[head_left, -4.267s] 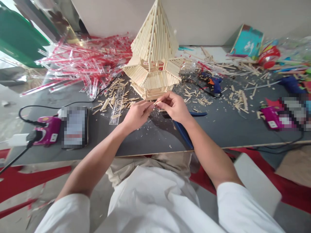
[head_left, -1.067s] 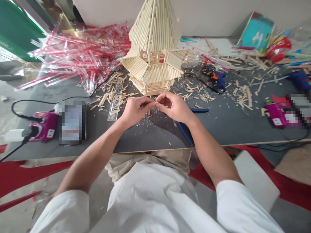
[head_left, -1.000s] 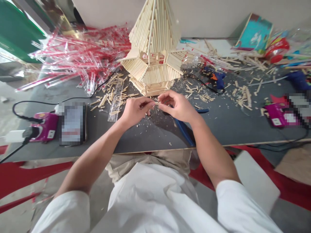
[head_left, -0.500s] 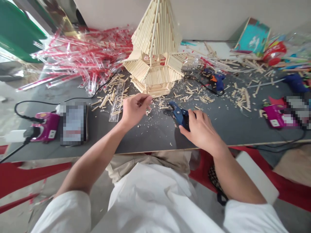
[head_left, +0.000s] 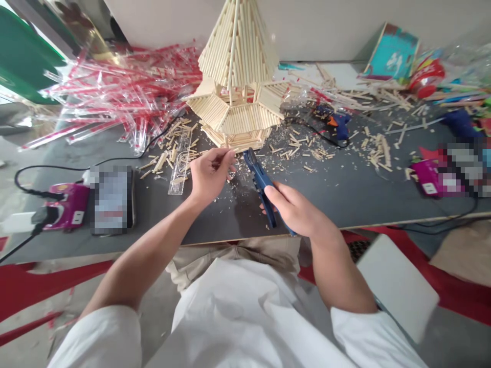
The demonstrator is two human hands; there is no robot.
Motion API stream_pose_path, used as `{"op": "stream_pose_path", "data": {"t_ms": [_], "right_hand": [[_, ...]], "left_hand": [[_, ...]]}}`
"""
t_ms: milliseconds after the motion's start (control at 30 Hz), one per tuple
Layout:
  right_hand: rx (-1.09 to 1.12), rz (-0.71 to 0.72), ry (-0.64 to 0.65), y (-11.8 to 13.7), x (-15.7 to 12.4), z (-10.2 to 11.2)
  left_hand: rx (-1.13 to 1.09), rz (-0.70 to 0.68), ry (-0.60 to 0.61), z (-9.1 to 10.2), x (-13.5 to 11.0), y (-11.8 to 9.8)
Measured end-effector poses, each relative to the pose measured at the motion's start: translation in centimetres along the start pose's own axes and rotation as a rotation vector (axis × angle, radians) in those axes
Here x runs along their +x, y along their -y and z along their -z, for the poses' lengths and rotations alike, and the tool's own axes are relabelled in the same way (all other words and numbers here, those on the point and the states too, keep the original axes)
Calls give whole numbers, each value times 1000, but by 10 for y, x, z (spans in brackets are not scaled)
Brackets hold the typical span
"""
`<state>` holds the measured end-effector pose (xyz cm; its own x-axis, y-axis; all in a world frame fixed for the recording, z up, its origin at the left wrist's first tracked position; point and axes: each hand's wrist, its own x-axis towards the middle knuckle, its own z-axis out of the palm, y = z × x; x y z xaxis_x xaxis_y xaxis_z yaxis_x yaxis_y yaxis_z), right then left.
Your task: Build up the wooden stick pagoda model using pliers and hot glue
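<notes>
My left hand [head_left: 209,171] pinches a thin wooden stick [head_left: 227,150] just in front of the stick-built tower model [head_left: 235,76]. My right hand [head_left: 297,212] grips the handles of blue cutting pliers [head_left: 260,179], whose jaws point up toward the stick in my left hand. Both hands hover over the dark grey table [head_left: 345,189], which is strewn with wood chips and short stick offcuts [head_left: 172,151].
A clear ruler [head_left: 180,163] and a pile of red-and-clear wrappers [head_left: 115,97] lie left. A purple device [head_left: 67,207] and cable sit at far left. A blue glue gun [head_left: 333,122], another purple device [head_left: 424,176] and a teal book [head_left: 389,51] lie right.
My right hand let go of the stick, dropped to the table, picked up the blue pliers and raised them toward my left hand, which keeps the stick.
</notes>
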<state>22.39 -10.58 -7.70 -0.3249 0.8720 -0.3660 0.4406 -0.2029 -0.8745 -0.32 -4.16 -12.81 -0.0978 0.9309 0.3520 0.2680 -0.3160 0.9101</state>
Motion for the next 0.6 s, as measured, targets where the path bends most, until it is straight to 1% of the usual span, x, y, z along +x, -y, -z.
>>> {"op": "stream_pose_path", "data": {"t_ms": [133, 300, 467, 600], "right_hand": [[112, -4, 1, 3, 6, -11], [117, 47, -38, 5, 12, -17], [142, 70, -60, 5, 16, -22], [131, 93, -107, -2, 21, -28]], "left_hand": [[39, -53, 30, -1, -1, 1], [106, -138, 58, -1, -3, 0], [128, -174, 51, 0, -2, 1], [137, -179, 78, 0, -1, 3]]}}
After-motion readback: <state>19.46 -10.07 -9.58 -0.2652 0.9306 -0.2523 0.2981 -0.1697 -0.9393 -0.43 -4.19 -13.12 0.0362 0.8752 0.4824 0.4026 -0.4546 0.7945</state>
